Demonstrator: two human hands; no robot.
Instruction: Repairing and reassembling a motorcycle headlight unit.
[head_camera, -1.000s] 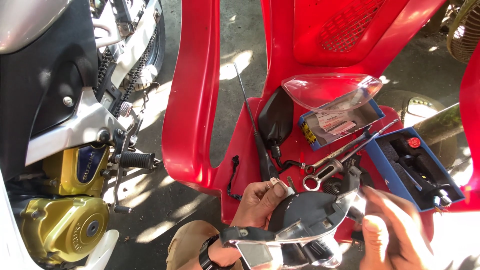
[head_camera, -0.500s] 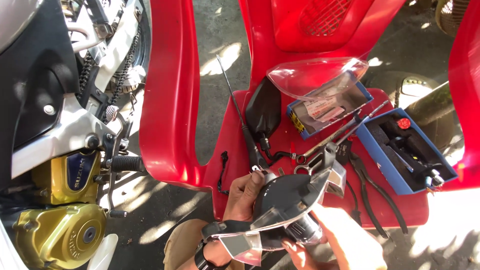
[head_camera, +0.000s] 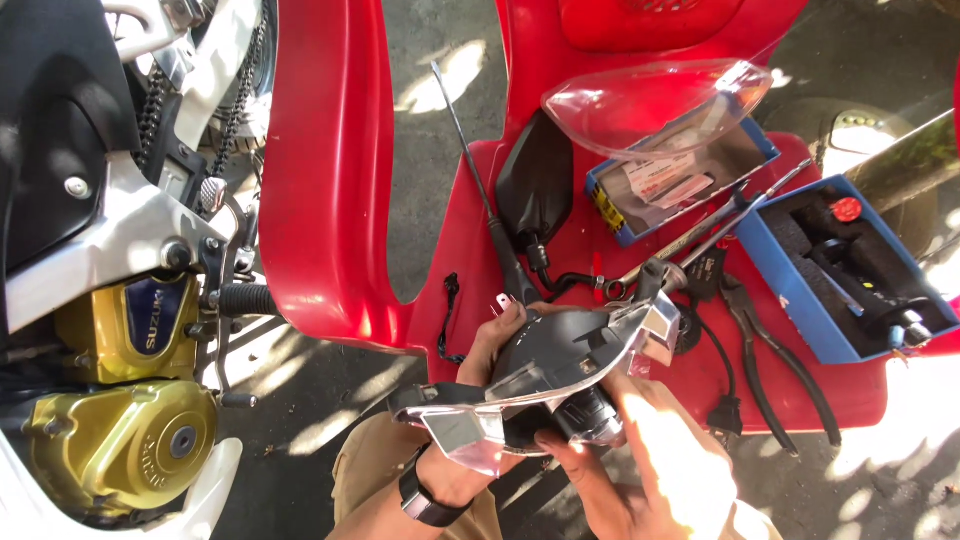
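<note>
A person holds a dark grey headlight housing (head_camera: 545, 375) in both hands just above the front edge of a red plastic chair (head_camera: 560, 250). The left hand (head_camera: 490, 350), a dark band at its wrist, is wrapped around the housing's upper left side, fingers curled over the rim. The right hand (head_camera: 660, 470) grips it from below and is washed out by hard sunlight, so its fingertips are hard to make out. The housing is a curved, matte shell edged with a bright silvery reflector that ends in angular wings at either end; a dark round socket shows underneath, partly hidden by the right hand.

On the chair seat lie a clear, glossy, teardrop-shaped lens cover (head_camera: 650, 100), resting over an open blue box (head_camera: 680, 185) of small packets, a black mirror (head_camera: 535, 185) on a thin stem, a long slim screwdriver (head_camera: 480, 190), black-handled pliers (head_camera: 770, 360) and a second blue box (head_camera: 850, 270) lined with dark foam. The chair's top is cut off by the frame.

At left stands a motorcycle (head_camera: 110, 330), its engine covers gold-coloured metal, its chain and frame only partly in view. Dappled shade falls on the concrete floor (head_camera: 430, 130).
</note>
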